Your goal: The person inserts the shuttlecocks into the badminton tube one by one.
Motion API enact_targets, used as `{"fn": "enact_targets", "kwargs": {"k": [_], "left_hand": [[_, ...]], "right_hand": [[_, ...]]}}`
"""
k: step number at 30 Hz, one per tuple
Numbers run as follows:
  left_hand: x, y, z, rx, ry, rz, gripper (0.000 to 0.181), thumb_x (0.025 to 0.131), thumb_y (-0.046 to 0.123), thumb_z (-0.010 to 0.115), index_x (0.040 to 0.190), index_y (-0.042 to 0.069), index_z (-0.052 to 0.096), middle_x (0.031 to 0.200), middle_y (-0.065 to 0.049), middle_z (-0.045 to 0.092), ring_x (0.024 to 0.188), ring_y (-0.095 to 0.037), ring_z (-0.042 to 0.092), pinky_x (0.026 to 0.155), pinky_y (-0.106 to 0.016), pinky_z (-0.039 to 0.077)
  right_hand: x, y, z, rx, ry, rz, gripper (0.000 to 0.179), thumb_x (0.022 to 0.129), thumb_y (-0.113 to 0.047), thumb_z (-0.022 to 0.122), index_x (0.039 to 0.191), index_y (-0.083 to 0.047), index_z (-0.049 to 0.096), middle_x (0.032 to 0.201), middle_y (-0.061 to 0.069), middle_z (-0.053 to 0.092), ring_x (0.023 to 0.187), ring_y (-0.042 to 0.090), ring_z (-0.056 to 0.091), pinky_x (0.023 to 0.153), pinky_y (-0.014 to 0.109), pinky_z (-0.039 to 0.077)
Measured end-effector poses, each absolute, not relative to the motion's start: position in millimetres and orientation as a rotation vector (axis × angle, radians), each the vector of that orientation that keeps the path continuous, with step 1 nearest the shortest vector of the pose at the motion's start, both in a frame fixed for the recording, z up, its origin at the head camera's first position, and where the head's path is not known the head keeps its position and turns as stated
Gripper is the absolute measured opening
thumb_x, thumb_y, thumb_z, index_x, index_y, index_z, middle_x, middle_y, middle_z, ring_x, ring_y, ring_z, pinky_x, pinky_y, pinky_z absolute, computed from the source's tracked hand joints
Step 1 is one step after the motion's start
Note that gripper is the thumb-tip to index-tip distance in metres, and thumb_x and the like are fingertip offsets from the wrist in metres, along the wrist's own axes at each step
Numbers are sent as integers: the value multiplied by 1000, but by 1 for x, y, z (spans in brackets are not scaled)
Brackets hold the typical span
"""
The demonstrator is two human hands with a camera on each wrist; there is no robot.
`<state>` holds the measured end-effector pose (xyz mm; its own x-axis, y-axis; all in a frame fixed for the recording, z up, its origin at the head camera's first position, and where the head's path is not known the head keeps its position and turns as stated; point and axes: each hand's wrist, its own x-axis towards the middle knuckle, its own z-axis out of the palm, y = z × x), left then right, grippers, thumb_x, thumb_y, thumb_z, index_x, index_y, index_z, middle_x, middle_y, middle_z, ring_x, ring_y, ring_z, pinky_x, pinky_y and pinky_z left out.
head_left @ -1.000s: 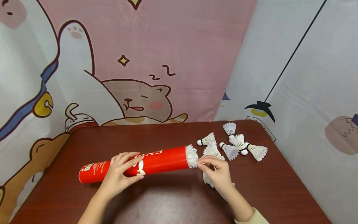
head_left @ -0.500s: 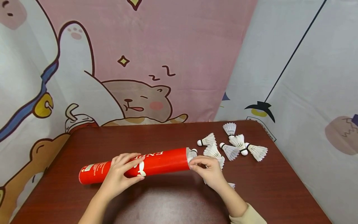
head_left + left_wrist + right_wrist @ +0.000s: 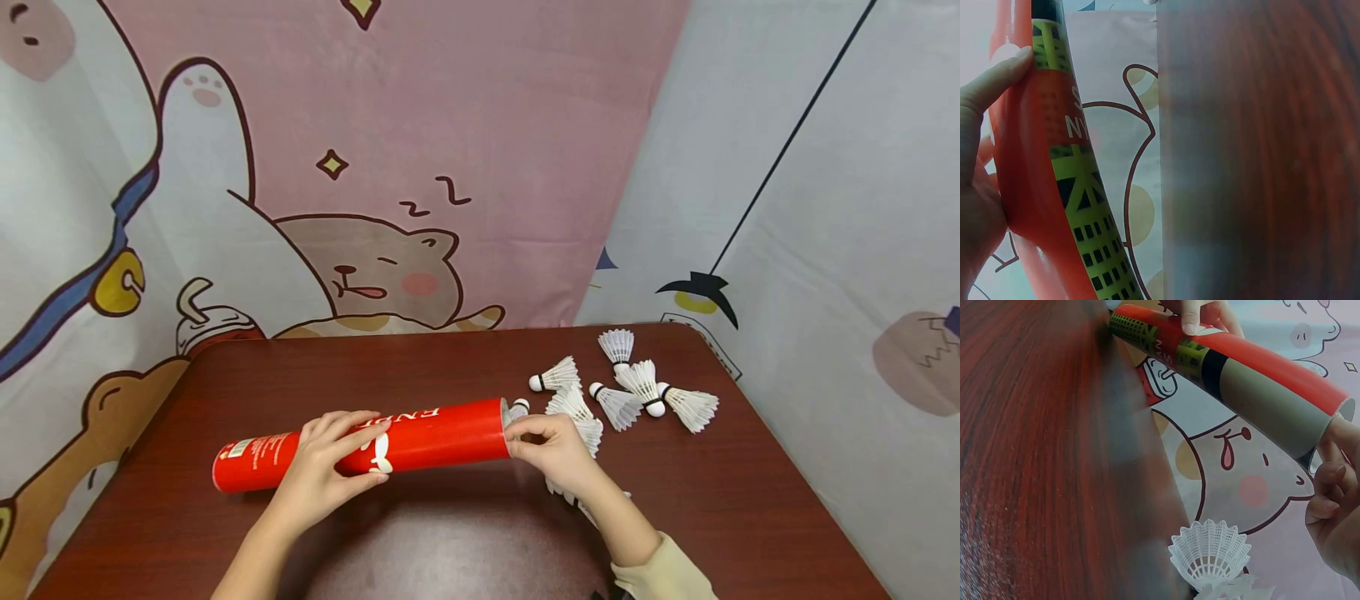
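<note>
A long red shuttlecock tube (image 3: 450, 429) lies slanted across the table, its mouth to the right. My left hand (image 3: 326, 467) grips it around the middle, thumb on the near side and fingers over the top. The right wrist view shows the tube's (image 3: 1272, 394) yellow-green and grey underside. My right hand (image 3: 551, 450) is at the mouth, thumb and index finger reaching just inside the rim. Its other fingers (image 3: 1329, 487) are curled in the right wrist view. What its fingertips touch inside is hidden. A shuttlecock (image 3: 519, 407) shows its white cork just behind the mouth.
Several white shuttlecocks (image 3: 617, 407) lie loose on the right of the dark wooden table (image 3: 420, 367), some partly behind my right hand. One pale skirted shuttlecock (image 3: 1210, 550) stands low in the right wrist view. A printed cloth (image 3: 525, 167) hangs behind the table.
My right hand has moved left to the tube's mouth, and the white feathers that stuck out of it have gone inside. The left hand keeps its grip and has hardly moved.
</note>
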<state>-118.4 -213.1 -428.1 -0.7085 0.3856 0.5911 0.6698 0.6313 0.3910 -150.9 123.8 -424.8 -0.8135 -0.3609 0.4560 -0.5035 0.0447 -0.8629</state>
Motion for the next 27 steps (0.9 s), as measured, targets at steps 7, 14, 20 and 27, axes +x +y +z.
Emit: {"fn": "enact_targets", "kwargs": {"k": [7,14,20,27], "left_hand": [[-119,-212,-428,-829,-2396,-844,68,66,30,87,129,26,63,126,-1,58,114,-19,47,91,-48,26],[-119,-213,-429,-827,-2379,-841,68,65,30,87,128,25,64,126,-1,58,113,-20,47,90,-49,26],[-120,-213,-429,-824,-2381,-841,68,65,30,88,128,25,64,126,-1,58,113,-20,47,90,-49,26],[-119,-213,-429,-825,-2372,-844,68,64,29,88,128,25,64,125,-1,58,113,-20,48,90,-49,26]], "right_hand": [[-151,130,-423,933,-2154,1945,8,76,7,74,84,6,72,82,6,71,75,7,62,63,23,50],[-150,145,-417,898,-2111,1908,17,75,15,71,89,5,73,86,7,71,81,7,64,66,21,50],[-151,166,-414,863,-2071,1839,20,75,17,70,90,5,73,87,7,71,83,9,64,69,21,50],[-157,192,-412,742,-2054,1778,20,75,20,67,90,7,72,86,4,71,79,7,63,65,18,48]]}}
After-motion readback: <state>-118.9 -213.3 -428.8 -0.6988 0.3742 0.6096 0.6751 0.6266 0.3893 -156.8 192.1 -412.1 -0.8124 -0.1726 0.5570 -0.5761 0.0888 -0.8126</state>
